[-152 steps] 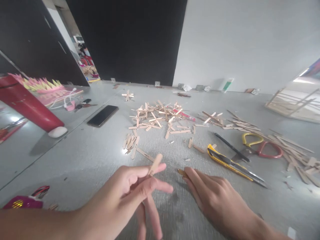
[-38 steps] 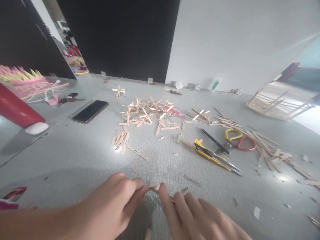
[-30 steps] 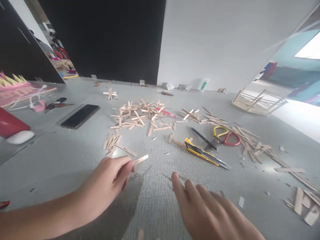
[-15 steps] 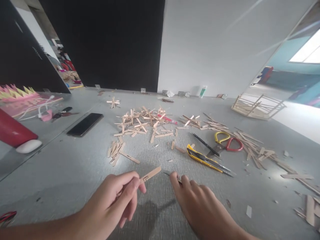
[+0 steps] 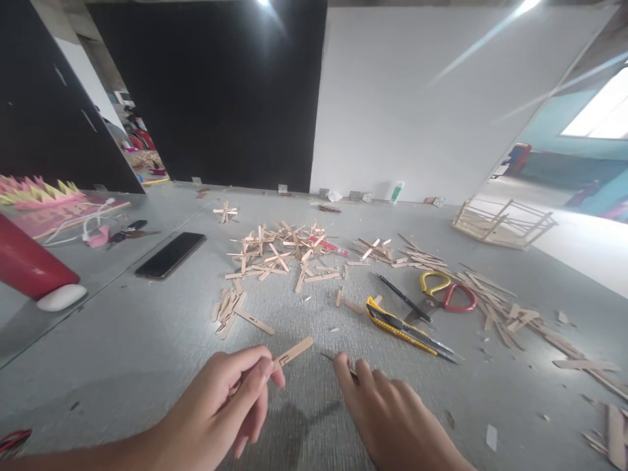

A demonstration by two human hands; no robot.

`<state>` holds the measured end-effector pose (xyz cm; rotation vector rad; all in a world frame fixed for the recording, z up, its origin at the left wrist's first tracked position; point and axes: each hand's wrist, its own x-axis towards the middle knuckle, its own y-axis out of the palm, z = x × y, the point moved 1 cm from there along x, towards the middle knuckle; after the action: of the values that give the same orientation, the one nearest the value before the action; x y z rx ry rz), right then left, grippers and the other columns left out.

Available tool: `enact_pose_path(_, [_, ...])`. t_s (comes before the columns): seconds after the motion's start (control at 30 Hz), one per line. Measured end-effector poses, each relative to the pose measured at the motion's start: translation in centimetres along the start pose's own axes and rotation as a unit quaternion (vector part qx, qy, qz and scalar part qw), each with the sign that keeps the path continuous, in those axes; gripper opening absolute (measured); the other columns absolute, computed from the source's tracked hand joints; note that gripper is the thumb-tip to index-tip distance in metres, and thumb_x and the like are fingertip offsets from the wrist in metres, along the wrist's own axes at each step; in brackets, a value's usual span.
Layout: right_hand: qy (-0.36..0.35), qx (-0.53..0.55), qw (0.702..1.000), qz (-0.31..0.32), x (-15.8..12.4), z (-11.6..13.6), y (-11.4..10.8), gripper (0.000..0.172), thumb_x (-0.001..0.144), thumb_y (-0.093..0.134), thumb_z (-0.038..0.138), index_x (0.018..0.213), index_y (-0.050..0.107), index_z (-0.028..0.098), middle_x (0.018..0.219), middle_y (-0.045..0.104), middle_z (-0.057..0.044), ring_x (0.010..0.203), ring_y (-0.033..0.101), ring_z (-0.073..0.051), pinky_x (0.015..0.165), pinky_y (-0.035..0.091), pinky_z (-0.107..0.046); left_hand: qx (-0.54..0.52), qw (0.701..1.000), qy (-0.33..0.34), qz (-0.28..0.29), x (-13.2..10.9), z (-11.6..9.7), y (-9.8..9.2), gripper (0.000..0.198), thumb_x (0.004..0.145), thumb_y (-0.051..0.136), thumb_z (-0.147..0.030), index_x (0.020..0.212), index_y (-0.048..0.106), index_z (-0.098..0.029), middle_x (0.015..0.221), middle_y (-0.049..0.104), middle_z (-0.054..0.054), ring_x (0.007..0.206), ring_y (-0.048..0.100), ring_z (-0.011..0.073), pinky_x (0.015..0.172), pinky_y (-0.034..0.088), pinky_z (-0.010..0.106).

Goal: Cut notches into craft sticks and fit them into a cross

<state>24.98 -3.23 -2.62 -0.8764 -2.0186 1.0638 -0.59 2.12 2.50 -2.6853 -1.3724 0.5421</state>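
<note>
My left hand [image 5: 230, 399] pinches a wooden craft stick [image 5: 293, 352] between thumb and forefinger and holds it just above the grey floor, its marked end pointing up and right. My right hand [image 5: 387, 412] rests knuckles-up on the floor beside it. Its fingertips press on a thin dark sliver [image 5: 328, 357] that pokes out past the index finger. A gap of a few centimetres separates the two hands.
A heap of cut sticks [image 5: 279, 248] lies ahead, with a smaller bundle [image 5: 228, 307] nearer left. A yellow utility knife [image 5: 397, 320], a black pen [image 5: 405, 299] and yellow-red scissors [image 5: 444, 294] lie right. A phone [image 5: 170, 255] and a red tube [image 5: 29, 265] sit left. A stick frame [image 5: 500, 222] stands far right.
The hands, joined on the stick 1.3 s ago, have parted. The left hand lifted the stick clear; the right hand stayed low on the floor. The camera view tilted up slightly.
</note>
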Motion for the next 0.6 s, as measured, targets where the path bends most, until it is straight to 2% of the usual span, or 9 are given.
enact_pose_path(0.27, [0.005, 0.005, 1.000, 0.017, 0.1, 0.3, -0.1, 0.064, 0.068, 0.057, 0.001, 0.132, 0.058, 0.004, 0.098, 0.072, -0.012, 0.071, 0.069, -0.020, 0.056, 0.055, -0.030, 0.025, 0.999, -0.001, 0.022, 0.2, -0.3, -0.1, 0.056, 0.103, 0.031, -0.069, 0.095, 0.058, -0.021, 0.063, 0.054, -0.004, 0.052, 0.047, 0.0119, 0.055, 0.044, 0.024])
enact_pose_path(0.37, [0.018, 0.005, 1.000, 0.018, 0.4, 0.4, -0.5, 0.061, 0.068, 0.060, 0.001, 0.128, 0.060, 0.004, 0.093, 0.071, -0.011, 0.068, 0.068, -0.021, 0.053, 0.053, -0.032, 0.052, 0.998, 0.004, 0.019, 0.5, 0.0, -0.1, 0.054, 0.104, 0.029, -0.066, 0.087, 0.055, -0.022, 0.065, 0.056, -0.003, 0.053, 0.049, 0.0123, 0.056, 0.045, 0.024])
enact_pose_path(0.47, [0.038, 0.018, 0.999, 0.000, 0.7, 0.4, -0.8, 0.053, 0.071, 0.064, 0.004, 0.124, 0.062, 0.006, 0.086, 0.069, -0.007, 0.063, 0.064, -0.020, 0.050, 0.051, -0.032, 0.119, 0.991, 0.058, 0.006, 1.0, 0.1, -0.2, 0.050, 0.105, 0.035, -0.059, 0.080, 0.057, -0.022, 0.075, 0.060, 0.001, 0.066, 0.058, 0.0155, 0.062, 0.047, 0.024])
enact_pose_path(0.53, [0.041, 0.029, 0.999, -0.013, 1.1, 0.3, -1.0, 0.049, 0.073, 0.068, 0.007, 0.122, 0.063, 0.009, 0.089, 0.069, -0.008, 0.069, 0.065, -0.021, 0.056, 0.052, -0.032, 0.171, 0.980, 0.097, -0.011, 1.3, 0.2, -0.2, 0.048, 0.104, 0.040, -0.055, 0.076, 0.060, -0.022, 0.078, 0.061, 0.002, 0.071, 0.059, 0.0169, 0.065, 0.047, 0.024])
enact_pose_path(0.6, [0.038, 0.041, 0.998, -0.027, 1.6, 0.2, -1.4, 0.045, 0.076, 0.071, 0.011, 0.120, 0.063, 0.011, 0.094, 0.071, -0.009, 0.079, 0.067, -0.022, 0.065, 0.055, -0.033, 0.189, 0.975, 0.112, -0.032, 1.4, 0.6, -0.1, 0.042, 0.103, 0.043, -0.051, 0.080, 0.065, -0.023, 0.078, 0.063, 0.001, 0.070, 0.060, 0.0171, 0.065, 0.048, 0.024])
